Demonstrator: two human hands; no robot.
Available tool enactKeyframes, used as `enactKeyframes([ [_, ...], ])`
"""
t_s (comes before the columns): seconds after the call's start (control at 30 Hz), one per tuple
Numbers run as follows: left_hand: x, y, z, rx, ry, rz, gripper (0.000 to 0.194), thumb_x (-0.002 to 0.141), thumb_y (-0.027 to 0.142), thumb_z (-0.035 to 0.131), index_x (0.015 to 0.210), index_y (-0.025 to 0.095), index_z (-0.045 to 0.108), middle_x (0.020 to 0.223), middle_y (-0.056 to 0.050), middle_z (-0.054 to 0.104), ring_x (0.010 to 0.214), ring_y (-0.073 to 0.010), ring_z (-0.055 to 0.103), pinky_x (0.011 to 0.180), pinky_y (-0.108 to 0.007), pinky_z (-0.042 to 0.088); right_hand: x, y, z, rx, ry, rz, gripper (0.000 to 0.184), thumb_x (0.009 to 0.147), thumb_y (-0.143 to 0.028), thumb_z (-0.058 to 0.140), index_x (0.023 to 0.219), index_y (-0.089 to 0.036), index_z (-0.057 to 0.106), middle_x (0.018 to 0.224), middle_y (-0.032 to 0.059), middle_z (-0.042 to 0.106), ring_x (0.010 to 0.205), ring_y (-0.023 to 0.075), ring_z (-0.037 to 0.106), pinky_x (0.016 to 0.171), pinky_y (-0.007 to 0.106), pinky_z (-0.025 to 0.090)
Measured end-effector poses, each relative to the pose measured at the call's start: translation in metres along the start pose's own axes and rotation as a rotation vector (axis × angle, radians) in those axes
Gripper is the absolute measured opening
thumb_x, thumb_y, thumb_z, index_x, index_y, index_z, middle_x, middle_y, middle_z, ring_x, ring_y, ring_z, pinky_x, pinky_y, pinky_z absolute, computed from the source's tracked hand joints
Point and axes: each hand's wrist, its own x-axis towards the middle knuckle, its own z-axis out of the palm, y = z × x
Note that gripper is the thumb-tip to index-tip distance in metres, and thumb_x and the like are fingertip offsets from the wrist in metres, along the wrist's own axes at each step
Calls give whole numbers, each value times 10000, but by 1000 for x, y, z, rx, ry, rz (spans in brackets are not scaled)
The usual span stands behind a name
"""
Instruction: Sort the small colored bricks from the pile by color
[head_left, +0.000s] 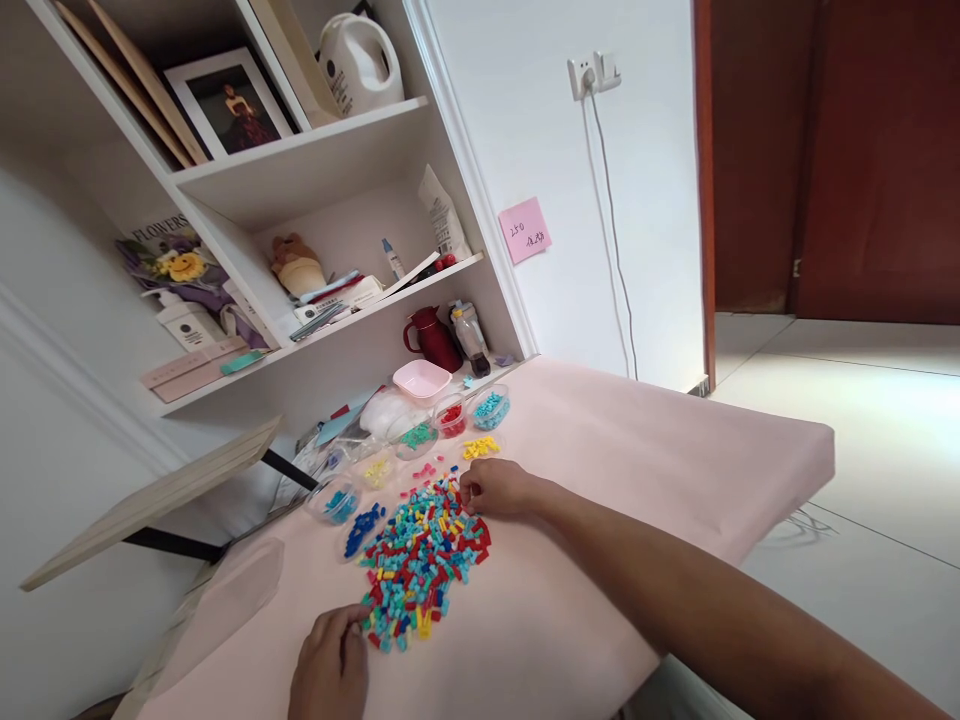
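A mixed pile of small plastic building bricks [427, 550] in blue, red, teal, yellow and white spreads over the pink table cover. At its upper right edge, my right hand [495, 488] is closed in a pinch; whatever its fingertips hold is hidden. My left hand [330, 660] rests by the pile's lower left edge, fingers curled and fingertips touching the bricks there; I cannot make out anything in them. Around the pile's far side lie yellow bricks [480, 447], dark blue bricks [364, 530] and a few pink bricks [425, 471], sorted by colour.
Clear tubs hold red bricks [451, 415], light blue bricks [491, 408], green bricks [417, 436] and blue bricks [340, 504]. Behind them stand a pink basin [422, 381], a red jug [435, 340] and a bottle [471, 340]. A raised wooden board [157, 500] juts in at left.
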Motion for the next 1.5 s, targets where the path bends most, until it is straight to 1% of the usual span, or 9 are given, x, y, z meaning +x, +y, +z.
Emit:
enactKeyframes([
  [0.13,-1,1,0,10,3,13,295,749,360,430,860,230,670,953,-63,666,946,-235,606,870,-395,480,1,1,0,7,-8,-7,182,692,-372,694,834,-259,685,886,-2,671,823,168,572,552,226,309],
  [0.3,-2,2,0,11,-8,11,310,749,351,422,882,225,672,959,-64,662,953,-231,603,877,-386,476,0,2,0,-4,-20,0,155,700,-357,687,788,-233,660,872,3,672,808,162,571,555,225,305],
  [0.53,-2,6,-2,8,-31,-17,347,750,369,405,907,215,674,980,-72,652,968,-236,594,889,-399,467,0,1,0,-27,-33,11,147,723,-364,654,784,-231,635,842,-6,669,783,158,568,546,228,295],
  [0.87,-1,1,0,10,-14,-3,311,741,384,424,855,231,669,972,-65,653,965,-237,591,888,-404,464,0,1,0,-52,-42,14,151,745,-376,622,820,-245,636,870,0,673,805,168,567,554,228,296],
  [1.07,-2,3,0,13,-11,-9,334,748,379,414,898,229,671,976,-65,652,973,-236,588,899,-408,457,-2,0,-1,-64,-49,7,161,756,-384,617,830,-241,636,885,3,674,816,166,568,554,227,294],
  [1.27,-3,6,-1,9,-11,-11,340,744,385,416,897,228,676,976,-68,652,971,-238,588,889,-406,461,-1,0,0,-71,-48,2,170,747,-391,625,834,-245,634,887,5,675,829,173,567,561,229,296],
  [1.5,-3,6,-1,2,-11,-20,340,743,391,417,894,228,676,980,-67,652,972,-238,584,893,-404,456,-2,1,0,-64,-49,-3,134,760,-363,608,815,-242,625,876,-2,675,811,163,568,557,228,296],
])
